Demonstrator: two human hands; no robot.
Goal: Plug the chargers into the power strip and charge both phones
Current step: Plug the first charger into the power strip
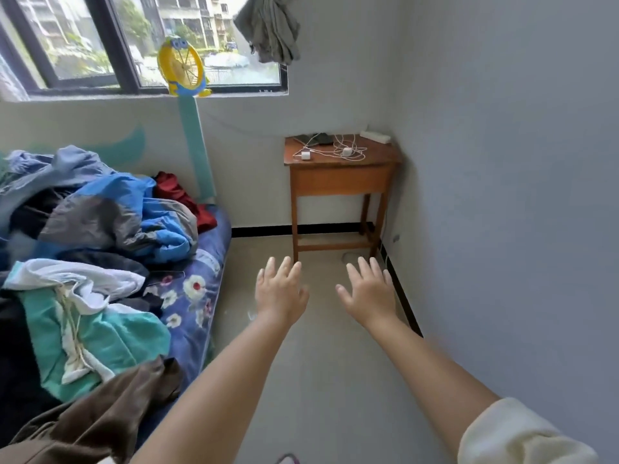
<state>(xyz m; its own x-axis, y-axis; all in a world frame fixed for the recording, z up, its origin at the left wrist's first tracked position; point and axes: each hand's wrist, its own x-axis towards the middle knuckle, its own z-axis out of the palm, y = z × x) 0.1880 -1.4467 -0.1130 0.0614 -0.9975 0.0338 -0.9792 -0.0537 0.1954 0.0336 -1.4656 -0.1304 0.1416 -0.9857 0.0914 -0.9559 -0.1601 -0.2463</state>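
A small wooden table (338, 180) stands in the far corner of the room. On its top lie two white chargers, one at the left (305, 155) and one at the right (346, 151), with tangled white cables. Two dark phones (315, 138) lie at the back left of the top. A white power strip (375, 136) sits at the back right against the wall. My left hand (279, 291) and my right hand (370, 289) are stretched out in front of me, palms down, fingers spread, holding nothing, well short of the table.
A bed (201, 272) with a blue flowered sheet and a heap of clothes fills the left side. A yellow fan (182, 67) on a teal pole stands by the window. Grey wall runs along the right. Bare floor leads up to the table.
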